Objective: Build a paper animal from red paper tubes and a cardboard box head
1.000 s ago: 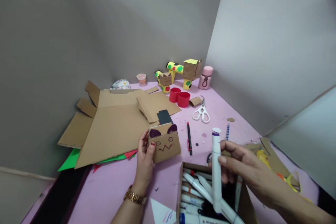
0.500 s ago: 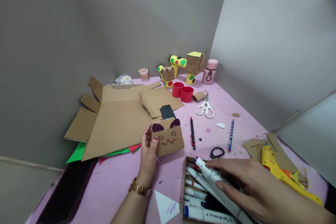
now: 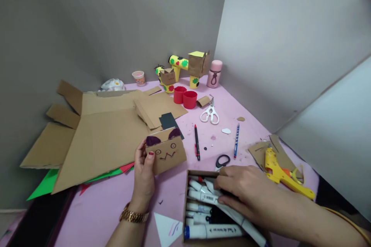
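My left hand grips a small cardboard animal head at its left edge. The head has dark purple ears, round drawn eyes and a zigzag mouth, and its face is turned towards me. Over a cardboard box, my right hand has its thumb and fingers closed round a white marker. Several more white markers lie in the box, among them a blue-ended marker at the front. My right fingers partly cover the box's far right part.
Beyond the box lie black-handled scissors, a black-and-red pen, a blue pencil and white scissors. A yellow glue gun rests at right. Large cardboard spreads at left. Red rings and a pink bottle stand behind.
My right hand has lowered the marker into the box; its purple tip end no longer stands up at the far rim. The view has turned right. My left hand still holds the cardboard head.
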`<state>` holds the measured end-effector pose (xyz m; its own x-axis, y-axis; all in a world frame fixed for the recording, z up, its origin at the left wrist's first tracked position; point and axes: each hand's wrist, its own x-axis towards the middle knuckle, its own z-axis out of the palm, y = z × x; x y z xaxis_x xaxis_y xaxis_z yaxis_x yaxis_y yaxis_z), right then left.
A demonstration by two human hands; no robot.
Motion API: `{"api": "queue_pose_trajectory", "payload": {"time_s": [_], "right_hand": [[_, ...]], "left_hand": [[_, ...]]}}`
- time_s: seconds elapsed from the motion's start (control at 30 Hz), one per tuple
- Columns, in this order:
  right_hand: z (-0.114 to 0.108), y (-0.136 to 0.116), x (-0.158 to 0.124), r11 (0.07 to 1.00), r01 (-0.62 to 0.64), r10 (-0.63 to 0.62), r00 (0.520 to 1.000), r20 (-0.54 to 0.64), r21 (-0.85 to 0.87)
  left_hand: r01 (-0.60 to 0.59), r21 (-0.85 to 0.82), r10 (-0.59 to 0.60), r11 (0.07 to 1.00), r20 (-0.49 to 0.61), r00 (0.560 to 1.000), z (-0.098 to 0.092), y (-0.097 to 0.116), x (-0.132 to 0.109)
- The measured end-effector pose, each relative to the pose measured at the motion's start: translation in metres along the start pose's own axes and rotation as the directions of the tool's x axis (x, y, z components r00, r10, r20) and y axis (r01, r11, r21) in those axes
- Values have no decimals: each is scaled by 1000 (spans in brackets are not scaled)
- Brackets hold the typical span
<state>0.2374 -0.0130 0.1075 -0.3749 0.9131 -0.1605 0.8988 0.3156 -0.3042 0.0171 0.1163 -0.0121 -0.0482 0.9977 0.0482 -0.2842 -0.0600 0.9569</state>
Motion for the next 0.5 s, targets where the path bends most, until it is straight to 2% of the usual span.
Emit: {"api": "queue_pose_trajectory", "payload": {"time_s": [0.13, 0.3, 0.4, 0.5], "right_hand": [[4, -1, -17, 993, 59, -57, 998, 25, -103], [41, 7, -29, 921, 140, -188, 977, -101, -364], [56, 10, -29, 896, 149, -221, 967, -129, -417], [53, 15, -34, 903, 146, -231, 958, -170, -405]], "left_hand": [[6, 8, -6, 1000, -9, 1000, 1, 2, -1], [4, 2, -4, 1000, 3, 1000, 2, 2, -3], [2, 4, -2, 1000, 3, 1000, 0, 0, -4], [11, 5, -11, 1000, 1, 1000, -1, -1, -3]]}}
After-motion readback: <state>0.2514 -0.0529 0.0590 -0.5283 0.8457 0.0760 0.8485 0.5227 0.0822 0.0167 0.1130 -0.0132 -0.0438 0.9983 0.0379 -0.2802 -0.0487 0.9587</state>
